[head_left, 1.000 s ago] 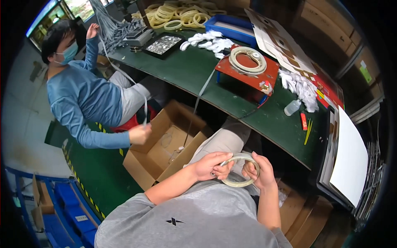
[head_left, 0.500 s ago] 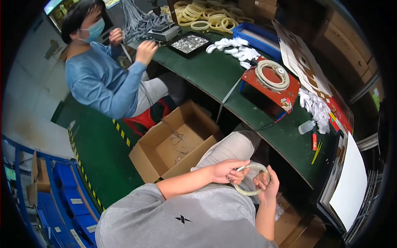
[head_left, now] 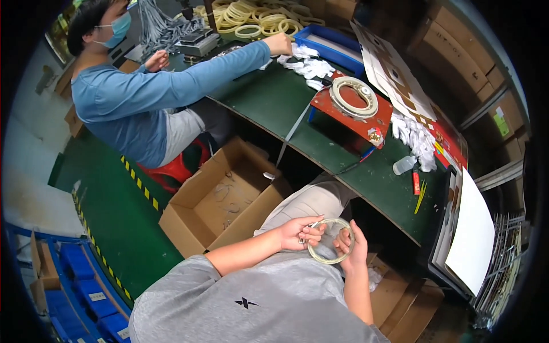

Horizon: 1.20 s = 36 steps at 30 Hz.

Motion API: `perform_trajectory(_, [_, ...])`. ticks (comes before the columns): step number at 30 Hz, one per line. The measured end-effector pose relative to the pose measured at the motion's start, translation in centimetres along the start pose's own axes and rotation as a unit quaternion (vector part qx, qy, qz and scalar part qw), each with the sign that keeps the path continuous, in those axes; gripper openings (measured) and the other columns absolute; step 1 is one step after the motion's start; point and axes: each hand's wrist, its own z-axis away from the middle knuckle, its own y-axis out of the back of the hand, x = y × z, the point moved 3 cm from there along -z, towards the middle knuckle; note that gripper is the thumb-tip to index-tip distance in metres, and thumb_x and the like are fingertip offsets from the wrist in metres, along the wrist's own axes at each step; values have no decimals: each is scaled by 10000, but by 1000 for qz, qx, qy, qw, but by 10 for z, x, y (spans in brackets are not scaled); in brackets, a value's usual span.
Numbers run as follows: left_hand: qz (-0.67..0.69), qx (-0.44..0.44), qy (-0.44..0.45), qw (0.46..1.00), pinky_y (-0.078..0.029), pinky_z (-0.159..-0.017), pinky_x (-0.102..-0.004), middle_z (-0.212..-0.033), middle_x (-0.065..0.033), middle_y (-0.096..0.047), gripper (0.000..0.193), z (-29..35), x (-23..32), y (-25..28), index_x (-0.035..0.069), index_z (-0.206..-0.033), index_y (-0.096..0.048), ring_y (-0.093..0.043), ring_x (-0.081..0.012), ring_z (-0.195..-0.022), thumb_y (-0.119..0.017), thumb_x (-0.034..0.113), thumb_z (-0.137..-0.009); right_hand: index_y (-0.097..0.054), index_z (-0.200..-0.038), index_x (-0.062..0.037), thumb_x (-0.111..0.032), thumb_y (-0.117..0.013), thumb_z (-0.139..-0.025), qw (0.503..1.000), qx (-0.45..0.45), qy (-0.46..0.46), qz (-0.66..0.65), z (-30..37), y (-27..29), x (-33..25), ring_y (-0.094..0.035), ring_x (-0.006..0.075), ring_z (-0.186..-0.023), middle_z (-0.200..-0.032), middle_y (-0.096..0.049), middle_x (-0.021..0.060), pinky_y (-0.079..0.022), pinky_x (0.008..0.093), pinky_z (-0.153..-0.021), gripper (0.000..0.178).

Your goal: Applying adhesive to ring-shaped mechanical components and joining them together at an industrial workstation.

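A pale cream ring (head_left: pixel 327 261) is held upright over my lap, between my two hands. My right hand (head_left: pixel 353 248) grips its right side, with fingers curled inside the hoop. At its left side my left hand (head_left: pixel 298 233) is closed around a slim, silvery metal tool, whose end pokes out below the fingers; its exact kind is hidden. The left fingertips lie at the ring's rim. On the bench, a similar larger ring (head_left: pixel 341 107) rests on a red stand (head_left: pixel 320 105).
An open cardboard box (head_left: pixel 197 220) with thin strips inside stands left of my knee. The green bench (head_left: pixel 257 103) bears white gloves (head_left: pixel 413 137), a bottle (head_left: pixel 404 165), a blue tray (head_left: pixel 326 48) and piled yellowish rings (head_left: pixel 249 31). A masked co-worker (head_left: pixel 131 97) sits at left.
The co-worker has stretched one arm out across the bench toward the gloves. My view has shifted slightly; my hands still hold the ring, which now faces me more openly.
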Motion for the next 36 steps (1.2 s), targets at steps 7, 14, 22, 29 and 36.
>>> perform_trajectory(7, [77, 41, -10, 996, -349, -581, -212, -588, 123, -347, 364, -8, 10, 15, 82, -960, -546, -309, -20, -465, -359, 354, -1113, -470, -673, -124, -369, -519, -1035, 996, 36, -78, -37, -36, 26, 8, -314, 89, -414, -513, -353, -47, -402, 281, -580, 440])
perform_trajectory(14, [92, 44, -18, 995, -345, -566, -227, -591, 110, -339, 363, -17, 21, 19, 92, -956, -540, -309, -24, -480, -353, 361, -1112, -443, -633, -141, -370, -478, -1043, 986, 2, -133, -99, -64, 32, 5, -300, 91, -407, -500, -335, -49, -388, 274, -585, 471])
perform_trajectory(22, [96, 69, 13, 993, -340, -576, -235, -605, 99, -348, 357, -27, 35, 31, 85, -967, -540, -310, -37, -493, -343, 344, -1113, -438, -628, -129, -328, -486, -1034, 978, 38, -152, -137, -77, 43, 8, -294, 95, -416, -504, -338, -43, -364, 267, -578, 454])
perform_trajectory(29, [83, 69, 23, 994, -347, -608, -241, -618, 100, -346, 354, -35, 41, 37, 88, -990, -548, -305, -36, -502, -362, 365, -1108, -473, -718, -91, -345, -463, -1033, 967, 2, -158, -200, -83, 64, 18, -336, 95, -470, -580, -389, -29, -360, 258, -589, 405])
perform_trajectory(36, [106, 70, 34, 991, -362, -609, -240, -615, 95, -341, 390, -42, 43, 38, 88, -977, -558, -309, -41, -501, -352, 394, -1105, -468, -699, -96, -357, -460, -1035, 967, 31, -152, -202, -85, 69, 16, -333, 100, -462, -567, -377, -29, -372, 267, -616, 426])
